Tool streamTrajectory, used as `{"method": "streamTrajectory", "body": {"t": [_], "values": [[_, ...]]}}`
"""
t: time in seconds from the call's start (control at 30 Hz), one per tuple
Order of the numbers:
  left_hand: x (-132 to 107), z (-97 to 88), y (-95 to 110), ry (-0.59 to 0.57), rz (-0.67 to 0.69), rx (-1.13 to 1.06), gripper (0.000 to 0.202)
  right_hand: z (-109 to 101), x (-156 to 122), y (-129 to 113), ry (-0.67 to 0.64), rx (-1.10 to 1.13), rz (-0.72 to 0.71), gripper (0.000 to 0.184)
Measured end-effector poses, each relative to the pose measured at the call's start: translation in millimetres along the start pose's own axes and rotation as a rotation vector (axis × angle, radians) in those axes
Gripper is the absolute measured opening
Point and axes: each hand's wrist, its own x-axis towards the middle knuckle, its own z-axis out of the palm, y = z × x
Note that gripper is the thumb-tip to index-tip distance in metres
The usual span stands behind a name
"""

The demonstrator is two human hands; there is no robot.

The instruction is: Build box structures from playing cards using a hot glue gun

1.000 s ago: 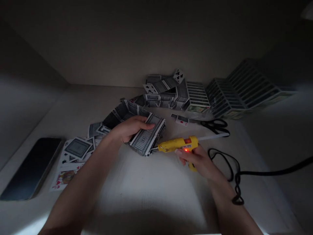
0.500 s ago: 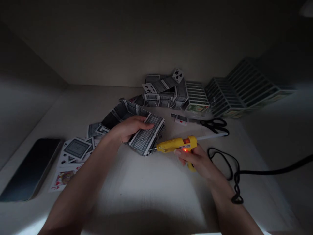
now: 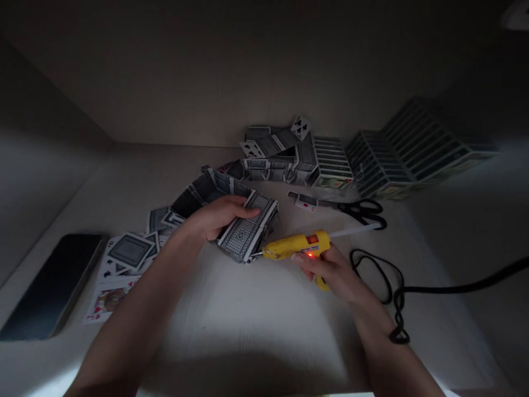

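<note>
Your left hand [image 3: 219, 216] gripped a playing-card structure [image 3: 247, 230]; your right hand [image 3: 326, 268] held a yellow glue gun [image 3: 291, 246], its nozzle [image 3: 257, 254] at the structure's near corner. Black scissors [image 3: 350, 209] lay beyond, a phone [image 3: 52, 286] at far left.

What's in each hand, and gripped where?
Left hand: playing-card structure, by its right-hand end, thumb across the patterned face. Right hand: yellow glue gun, by its handle.
</note>
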Motion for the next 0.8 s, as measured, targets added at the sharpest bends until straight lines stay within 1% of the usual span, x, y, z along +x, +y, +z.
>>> {"method": "streamTrajectory", "body": {"t": [0.1,0.17,0.23,0.3,0.4,0.47,0.53,0.63,0.73,0.8], "values": [[0.0,-0.6,-0.6,-0.003,0.002,0.010,0.033,-0.9,0.7,2.1,-0.040,-0.007,-0.010,0.031],[-0.2,-0.5,-1.1,-0.007,0.005,0.010,0.031,-2.1,1.3,3.3,-0.071,-0.022,-0.012,0.035],[-0.5,-0.2,-1.2,-0.009,0.010,0.010,0.030,-4.1,1.8,4.0,-0.073,-0.039,-0.023,0.039],[-0.7,0.2,-1.0,-0.005,0.012,0.016,0.031,-7.1,2.1,4.5,-0.051,-0.051,-0.046,0.042],[-0.7,-0.1,-1.0,-0.004,0.013,0.023,0.036,-12.0,2.6,5.7,0.018,-0.045,-0.052,0.038],[-0.3,-0.8,-1.3,-0.014,0.016,0.024,0.039,-14.3,3.4,6.6,0.096,-0.033,-0.046,0.034],[0.3,-1.6,-1.6,-0.023,0.022,0.022,0.040,-16.0,5.3,6.7,0.204,0.005,-0.067,0.031],[0.9,-2.9,-1.4,-0.036,0.024,0.035,0.040,-20.8,10.2,5.6,0.429,0.161,-0.123,0.028],[1.2,-4.0,-0.7,-0.050,0.012,0.059,0.041,-33.9,16.0,5.9,0.623,0.347,-0.164,0.029],[1.5,-4.8,-0.5,-0.034,0.008,0.066,0.043,-47.2,18.5,8.3,0.691,0.454,-0.156,0.027]]}}
